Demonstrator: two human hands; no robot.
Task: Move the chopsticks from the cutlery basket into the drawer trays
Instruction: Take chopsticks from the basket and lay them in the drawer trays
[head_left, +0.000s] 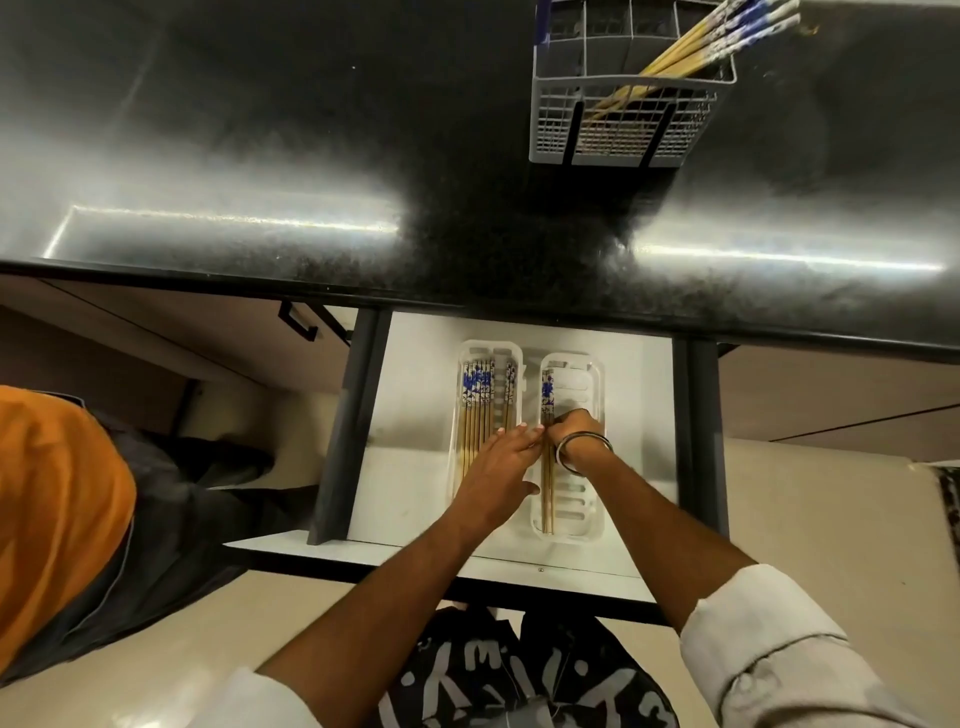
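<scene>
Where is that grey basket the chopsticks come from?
In the head view, the cutlery basket stands on the dark countertop at the upper right, beyond the open drawer, with several chopsticks leaning out of its right end.

Both hands (540, 447) on chopsticks (547, 499) in right tray (589, 527).

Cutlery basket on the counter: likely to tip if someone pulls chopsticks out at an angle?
Possibly. The cutlery basket looks like light open mesh, and its chopsticks lean out past one corner, so an angled pull may tilt or slide it on the glossy counter.
</scene>
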